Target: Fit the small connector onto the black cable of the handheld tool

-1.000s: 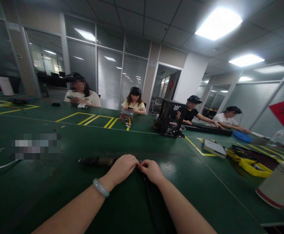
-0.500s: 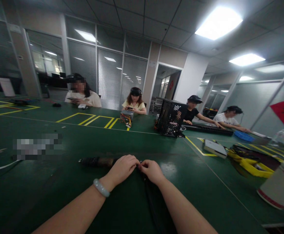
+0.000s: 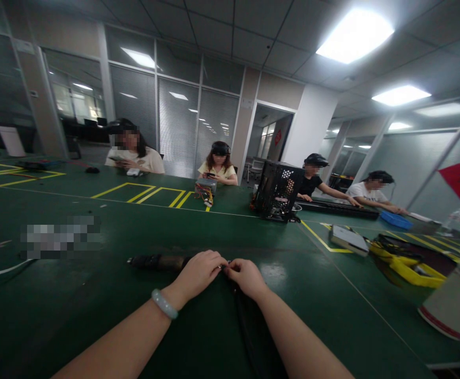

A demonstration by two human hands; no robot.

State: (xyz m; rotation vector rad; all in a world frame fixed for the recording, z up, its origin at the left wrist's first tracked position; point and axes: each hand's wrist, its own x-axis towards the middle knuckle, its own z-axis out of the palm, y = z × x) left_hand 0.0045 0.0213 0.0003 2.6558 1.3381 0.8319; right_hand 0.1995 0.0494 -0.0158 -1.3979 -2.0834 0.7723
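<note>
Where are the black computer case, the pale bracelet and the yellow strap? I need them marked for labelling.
black computer case (image 3: 278, 190), head view, on its perforated side panel.
pale bracelet (image 3: 164, 303), head view, on the band at the left wrist.
yellow strap (image 3: 406, 267), head view, on its middle stretch.

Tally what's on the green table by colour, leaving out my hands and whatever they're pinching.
Black: 3 – open computer case, long flat keyboard-like unit, dark rod beside the left hand
Yellow: 1 – strap bundle
Blue: 1 – tray
Grey: 2 – flat box, power supply with coloured wires
White: 1 – cup with red band
Total: 8
</note>
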